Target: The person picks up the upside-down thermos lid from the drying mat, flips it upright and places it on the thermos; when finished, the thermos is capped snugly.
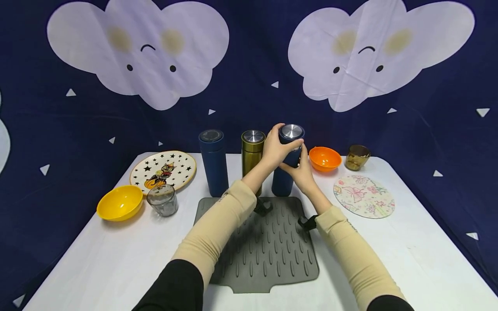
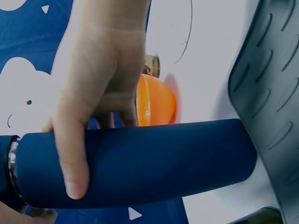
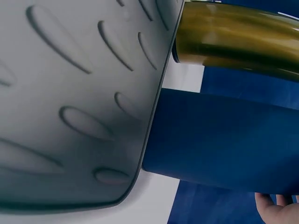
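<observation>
A dark blue vacuum flask [image 1: 282, 179] stands upright at the back edge of the grey ridged mat [image 1: 268, 242]. My left hand [image 1: 274, 150] grips its silver-topped cap [image 1: 292, 131] from the left. Lower down, my right hand [image 1: 303, 172] holds the body from the right, its thumb lying across the blue surface in the left wrist view. There, a silver ring [image 2: 14, 168] shows between cap and body. Close on the left, partly behind the left forearm, is a gold flask [image 1: 252, 151]. Another dark blue flask [image 1: 215, 168] stands farther left.
On the left are a patterned plate [image 1: 183, 166], a yellow bowl [image 1: 120, 203] and a grey glass [image 1: 163, 201]. On the right are an orange bowl [image 1: 325, 159], a brown glass [image 1: 357, 157] and a round floral mat [image 1: 363, 196]. A cloud-print cloth [image 1: 249, 95] hangs behind the table.
</observation>
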`<state>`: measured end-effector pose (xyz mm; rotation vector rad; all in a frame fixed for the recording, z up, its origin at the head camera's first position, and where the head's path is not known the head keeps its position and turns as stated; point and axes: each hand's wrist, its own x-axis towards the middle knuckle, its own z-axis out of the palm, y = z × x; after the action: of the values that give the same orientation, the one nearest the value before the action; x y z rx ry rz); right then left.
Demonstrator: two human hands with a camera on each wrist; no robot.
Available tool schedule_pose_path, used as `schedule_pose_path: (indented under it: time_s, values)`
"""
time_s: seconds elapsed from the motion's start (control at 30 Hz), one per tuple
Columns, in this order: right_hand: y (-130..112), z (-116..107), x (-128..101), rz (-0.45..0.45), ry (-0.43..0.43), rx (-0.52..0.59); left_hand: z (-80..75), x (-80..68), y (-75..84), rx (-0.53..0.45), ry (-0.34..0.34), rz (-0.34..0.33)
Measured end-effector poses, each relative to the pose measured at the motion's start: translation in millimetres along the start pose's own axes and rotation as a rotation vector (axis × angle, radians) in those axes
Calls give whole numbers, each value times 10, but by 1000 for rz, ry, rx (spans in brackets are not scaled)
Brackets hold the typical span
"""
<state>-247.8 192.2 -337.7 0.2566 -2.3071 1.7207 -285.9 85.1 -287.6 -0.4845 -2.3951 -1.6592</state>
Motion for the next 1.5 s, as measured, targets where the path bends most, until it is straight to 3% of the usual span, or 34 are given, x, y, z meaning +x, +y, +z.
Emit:
schedule_pose_path:
  time_s: [0.27, 0.57, 0.8, 0.97, 1.03, 1.27, 1.5]
  values:
    - [292, -7, 123, 3, 43, -19, 39, -3, -66, -18, 5, 11]
    - [366, -2, 134, -45, 37, -26, 75, -31, -145, -63, 38, 53]
    - [178, -1, 66, -34, 14, -13, 60, -24, -168, 37, 21, 88]
    - [277, 5, 101, -72, 25, -26, 52, -17, -169, 67, 13, 106]
    - [335, -1, 128, -97, 24, -5, 59, -25, -163, 46, 12, 104]
    - [82, -10, 10, -86, 5, 34, 134, -68, -134, -86, 20, 30]
    - [315, -18, 113, -90, 3, -18, 179, -40, -74, -55, 88, -4]
